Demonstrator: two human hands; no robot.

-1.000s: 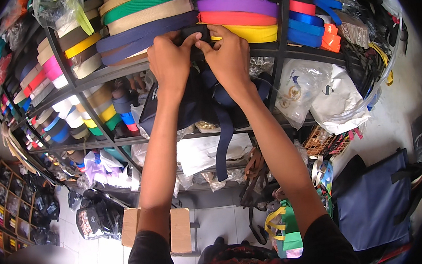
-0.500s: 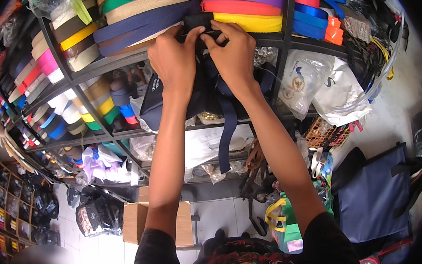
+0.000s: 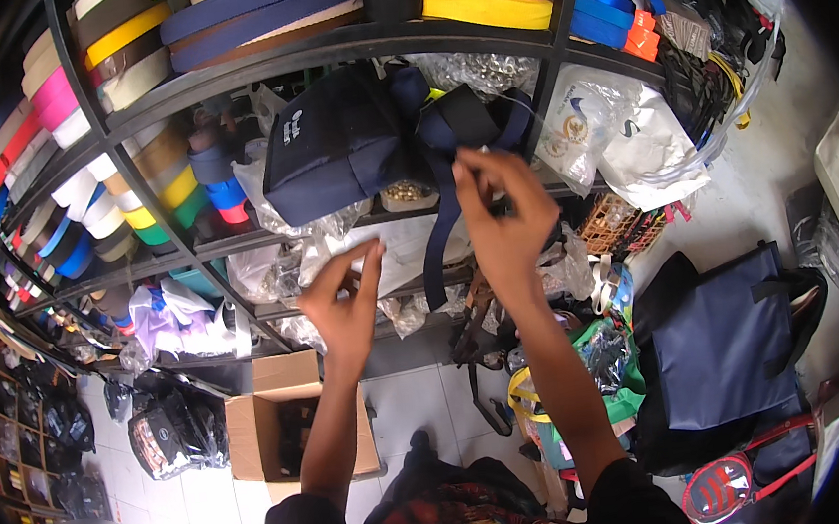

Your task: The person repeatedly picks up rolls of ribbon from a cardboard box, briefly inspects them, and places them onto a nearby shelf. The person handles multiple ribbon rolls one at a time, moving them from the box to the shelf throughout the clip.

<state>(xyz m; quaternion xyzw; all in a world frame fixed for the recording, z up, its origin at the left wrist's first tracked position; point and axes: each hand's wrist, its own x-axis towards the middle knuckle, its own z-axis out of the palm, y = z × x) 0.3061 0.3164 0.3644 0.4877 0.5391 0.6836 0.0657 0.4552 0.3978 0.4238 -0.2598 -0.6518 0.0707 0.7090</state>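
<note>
Navy fabric webbing strap [image 3: 443, 245] hangs over middle level of black shelf rack [image 3: 321, 51], just beside right hand [image 3: 514, 219]. Right thumb and index fingertips drawn close together; contact with strap impossible to make out. Left hand [image 3: 338, 294] lower, in front of rack, thumb and index tips nearly meeting; anything pinched between too small to see. Navy fabric bag [image 3: 334, 145] left of strap. Above, black webbing roll [image 3: 393, 3] beside yellow webbing roll [image 3: 487, 7].

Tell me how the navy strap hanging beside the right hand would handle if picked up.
The navy strap is probably floppy, since its free end hangs in a curve. It looks thin and narrow, so likely light. Pulling could snag it among the dark loops above.
</note>
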